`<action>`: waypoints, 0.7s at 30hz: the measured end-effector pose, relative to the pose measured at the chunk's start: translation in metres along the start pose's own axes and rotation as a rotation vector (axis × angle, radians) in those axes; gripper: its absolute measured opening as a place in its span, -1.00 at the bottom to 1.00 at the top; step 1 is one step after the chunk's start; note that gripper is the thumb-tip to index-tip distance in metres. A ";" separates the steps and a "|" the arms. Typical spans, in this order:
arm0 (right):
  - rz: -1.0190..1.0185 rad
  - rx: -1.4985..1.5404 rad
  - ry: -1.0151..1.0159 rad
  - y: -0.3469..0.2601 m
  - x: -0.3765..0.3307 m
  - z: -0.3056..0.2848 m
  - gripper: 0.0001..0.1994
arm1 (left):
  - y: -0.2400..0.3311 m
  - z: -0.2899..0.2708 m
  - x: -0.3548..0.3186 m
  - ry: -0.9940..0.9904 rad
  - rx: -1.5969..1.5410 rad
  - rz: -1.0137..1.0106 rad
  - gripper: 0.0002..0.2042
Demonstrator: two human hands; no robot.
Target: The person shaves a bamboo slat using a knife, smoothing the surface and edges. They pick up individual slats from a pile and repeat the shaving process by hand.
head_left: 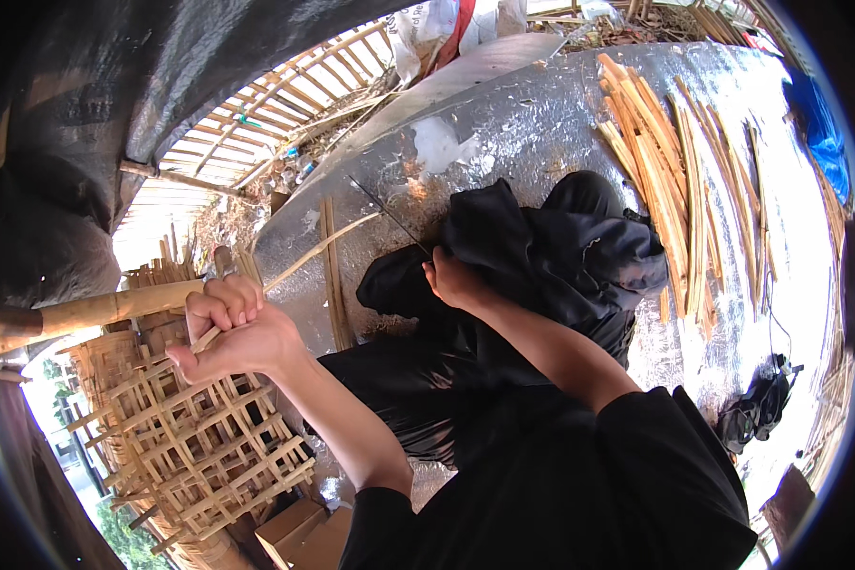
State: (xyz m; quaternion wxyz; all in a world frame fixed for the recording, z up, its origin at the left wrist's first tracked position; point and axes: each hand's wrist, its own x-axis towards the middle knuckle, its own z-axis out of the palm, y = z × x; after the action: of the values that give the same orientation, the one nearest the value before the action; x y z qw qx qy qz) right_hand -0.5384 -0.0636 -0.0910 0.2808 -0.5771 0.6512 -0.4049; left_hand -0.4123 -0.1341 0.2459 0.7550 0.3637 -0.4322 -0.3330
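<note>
My left hand (226,332) is closed around a thin bamboo strip (318,251) that runs up and to the right over the silver mat. My right hand (453,280) rests on a black cloth (551,252) over my knee and grips a thin dark blade (385,211), its tip pointing up-left toward the strip. The blade's handle is hidden in my fist.
A silver foil-like mat (532,123) covers the ground. A pile of split bamboo strips (670,180) lies at the right. Woven bamboo lattice panels (195,437) stack at the lower left, below a thick bamboo pole (104,309). A dark bag (758,407) sits at the right.
</note>
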 end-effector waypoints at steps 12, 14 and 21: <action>0.108 -0.048 -0.103 0.013 0.009 0.000 -0.65 | 0.028 -0.056 0.016 -0.134 -0.330 -0.062 -0.38; 0.223 -0.015 -0.240 -0.011 0.017 -0.024 -0.59 | 0.016 -0.070 0.013 -0.206 -0.304 -0.113 -0.32; -0.113 0.208 -0.147 -0.162 0.004 -0.113 -0.73 | 0.007 -0.044 -0.023 -0.279 -0.380 0.124 -0.27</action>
State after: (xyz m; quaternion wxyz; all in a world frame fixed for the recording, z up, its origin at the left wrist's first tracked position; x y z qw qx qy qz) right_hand -0.5483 -0.0456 0.1052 0.3627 -0.6087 0.5501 -0.4419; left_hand -0.3810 -0.1005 0.2267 0.7618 0.1384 -0.4836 -0.4082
